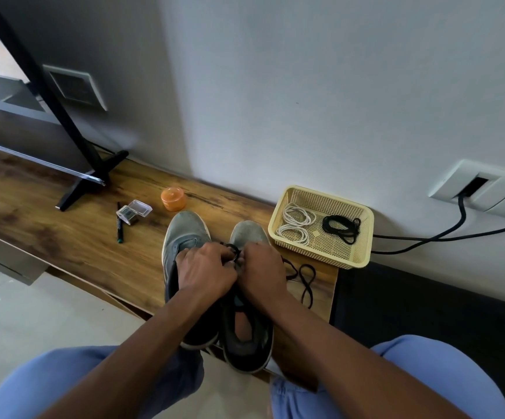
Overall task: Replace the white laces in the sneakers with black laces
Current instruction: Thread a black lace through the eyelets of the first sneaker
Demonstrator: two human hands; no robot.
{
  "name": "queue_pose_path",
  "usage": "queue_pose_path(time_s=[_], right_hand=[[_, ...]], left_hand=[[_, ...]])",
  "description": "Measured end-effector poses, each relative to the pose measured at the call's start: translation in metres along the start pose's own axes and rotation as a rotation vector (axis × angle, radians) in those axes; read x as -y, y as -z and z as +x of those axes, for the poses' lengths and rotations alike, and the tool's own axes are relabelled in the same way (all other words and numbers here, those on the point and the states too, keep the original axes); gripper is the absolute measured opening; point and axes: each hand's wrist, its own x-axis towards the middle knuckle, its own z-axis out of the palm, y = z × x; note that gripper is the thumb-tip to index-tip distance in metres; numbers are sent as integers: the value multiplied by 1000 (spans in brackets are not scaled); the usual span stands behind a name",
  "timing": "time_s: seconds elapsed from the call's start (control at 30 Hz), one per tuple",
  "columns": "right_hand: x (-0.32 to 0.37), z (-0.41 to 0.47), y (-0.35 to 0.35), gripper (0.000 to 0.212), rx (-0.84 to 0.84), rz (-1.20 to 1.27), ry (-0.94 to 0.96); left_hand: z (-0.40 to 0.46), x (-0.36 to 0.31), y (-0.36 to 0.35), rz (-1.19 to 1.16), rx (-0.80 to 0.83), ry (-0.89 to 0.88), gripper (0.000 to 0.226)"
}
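Two grey sneakers stand side by side on the wooden shelf (64, 237), the left sneaker (184, 231) and the right sneaker (249, 234), toes toward the wall. My left hand (206, 270) and my right hand (263, 267) meet over the right sneaker's eyelets, fingers curled, pinching a black lace (231, 249) between them. The lace's loose end (305, 279) trails in loops on the shelf to the right. A yellow basket (354, 261) holds coiled white laces (296, 225) and another black lace (342, 228).
An orange jar (173, 198), a clear plastic box (133, 211) and a black pen (119, 226) lie behind the sneakers. A black TV stand foot (88, 182) sits at the left. Black cables (441, 234) run from the wall sockets. My knees in blue trousers are below.
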Motion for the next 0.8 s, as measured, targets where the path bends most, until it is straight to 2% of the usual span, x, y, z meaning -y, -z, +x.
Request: queue_pose_path(time_s=[0.17, 0.37, 0.47, 0.63, 0.8], right_hand=[[-2, 1, 1, 24, -23, 62, -24], [-9, -2, -2, 24, -51, 229, -43], [-13, -2, -2, 17, -34, 268, -29], [-4, 1, 8, 19, 43, 200, 48], [-5, 4, 12, 20, 3, 78, 126]], left_hand=[[-1, -1, -2, 23, 19, 4, 25], [4, -1, -3, 69, 96, 23, 29], [8, 0, 1, 69, 157, 27, 33], [15, -1, 1, 113, 132, 24, 33], [21, 3, -3, 99, 65, 44, 23]])
